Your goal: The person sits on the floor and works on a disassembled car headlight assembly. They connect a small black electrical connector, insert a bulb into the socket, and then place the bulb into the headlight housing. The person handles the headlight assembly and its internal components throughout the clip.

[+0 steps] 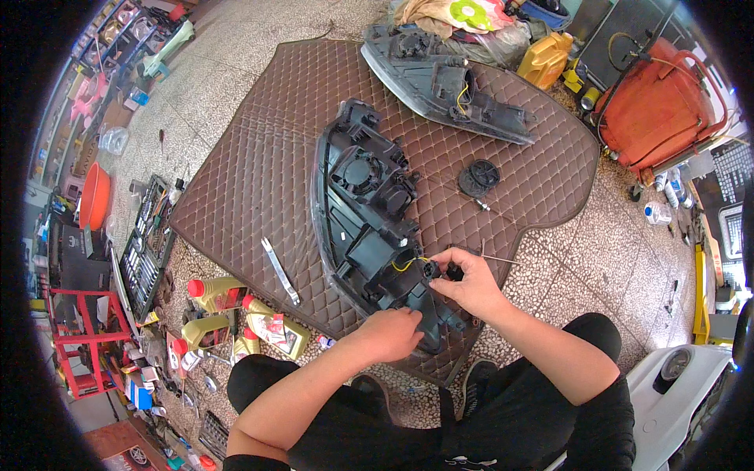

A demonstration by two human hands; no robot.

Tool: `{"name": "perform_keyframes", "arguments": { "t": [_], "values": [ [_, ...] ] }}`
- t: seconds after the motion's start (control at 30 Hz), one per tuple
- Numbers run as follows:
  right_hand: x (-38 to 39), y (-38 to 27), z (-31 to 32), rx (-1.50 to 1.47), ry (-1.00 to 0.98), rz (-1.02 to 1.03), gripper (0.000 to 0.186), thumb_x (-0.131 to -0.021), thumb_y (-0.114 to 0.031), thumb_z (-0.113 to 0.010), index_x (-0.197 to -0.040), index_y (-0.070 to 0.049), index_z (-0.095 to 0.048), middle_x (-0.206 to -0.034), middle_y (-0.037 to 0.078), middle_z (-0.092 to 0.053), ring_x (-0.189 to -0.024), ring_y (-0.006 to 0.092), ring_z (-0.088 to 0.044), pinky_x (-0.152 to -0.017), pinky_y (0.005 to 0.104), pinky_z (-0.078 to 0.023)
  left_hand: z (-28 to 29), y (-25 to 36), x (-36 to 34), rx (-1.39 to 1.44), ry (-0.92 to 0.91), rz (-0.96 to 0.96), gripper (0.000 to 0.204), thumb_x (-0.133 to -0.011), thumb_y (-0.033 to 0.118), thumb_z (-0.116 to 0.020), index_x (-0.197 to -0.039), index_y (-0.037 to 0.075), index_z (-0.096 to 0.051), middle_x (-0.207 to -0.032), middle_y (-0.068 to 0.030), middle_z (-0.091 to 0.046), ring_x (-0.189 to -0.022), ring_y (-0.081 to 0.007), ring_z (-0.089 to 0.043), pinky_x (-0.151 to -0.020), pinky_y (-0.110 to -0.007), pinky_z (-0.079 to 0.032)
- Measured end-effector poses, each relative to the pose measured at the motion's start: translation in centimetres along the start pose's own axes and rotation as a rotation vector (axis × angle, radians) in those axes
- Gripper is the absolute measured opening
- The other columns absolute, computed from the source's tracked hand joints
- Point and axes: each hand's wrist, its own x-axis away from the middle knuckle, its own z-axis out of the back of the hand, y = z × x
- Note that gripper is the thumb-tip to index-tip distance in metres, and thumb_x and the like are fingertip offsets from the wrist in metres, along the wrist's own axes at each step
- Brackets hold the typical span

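A black car headlight (359, 228) lies back side up in front of me, its near end toward my knees. Between the thumb and fingers of my right hand (469, 284) is a round black bulb socket (431, 270). A yellow wire (404, 265) runs from it into the headlight housing. Curled over the near end of the housing, my left hand (390, 335) grips it; its fingertips are partly hidden. Farther off lies a second headlight (440, 82). A round black cap (479, 178) and a small bulb-like part (481, 205) rest to the right.
Everything lies on a brown quilted mat (243, 173) over speckled floor. A flat metal pry tool (280, 271) is left of the headlight. Oil bottles (276, 327) and an open socket set (143, 251) stand left; a red tank (656, 106) is far right, a white bumper (667, 404) near right.
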Motion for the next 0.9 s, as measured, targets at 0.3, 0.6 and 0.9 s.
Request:
{"name": "perform_keyframes", "arguments": {
  "t": [0.3, 0.6, 0.9],
  "values": [
    [0.00, -0.11, 0.10, 0.014, -0.021, -0.019, 0.032, -0.079, -0.003, -0.077, -0.110, -0.003, -0.069, -0.092, 0.001, -0.061, -0.085, 0.0077, -0.058, -0.075, 0.0234, -0.050, 0.03, -0.11, -0.15, 0.007, 0.012, -0.007, 0.033, -0.097, 0.028, -0.057, -0.111, -0.001, -0.059, -0.109, -0.0211, -0.066, -0.100, -0.0405, -0.067, -0.086, -0.050, -0.055],
    [-0.12, 0.08, 0.01, -0.021, -0.006, -0.043, 0.031, -0.078, -0.006, -0.076, -0.108, -0.003, -0.069, -0.089, 0.003, -0.064, -0.085, 0.0105, -0.059, -0.077, 0.0262, -0.050, 0.49, 0.03, -0.18, 0.019, -0.013, 0.010, 0.033, -0.097, 0.028, -0.057, -0.112, -0.001, -0.059, -0.110, -0.0212, -0.066, -0.101, -0.0404, -0.067, -0.086, -0.050, -0.055],
    [-0.11, 0.26, 0.41, 0.050, -0.015, -0.033, 0.032, -0.078, -0.006, -0.076, -0.109, -0.003, -0.069, -0.090, 0.003, -0.065, -0.086, 0.0121, -0.060, -0.079, 0.0278, -0.050, 0.01, -0.36, -0.52, 0.020, -0.001, -0.003, 0.034, -0.097, 0.029, -0.057, -0.117, 0.001, -0.058, -0.107, -0.0212, -0.065, -0.098, -0.0420, -0.066, -0.084, -0.052, -0.054]
  ]
}}
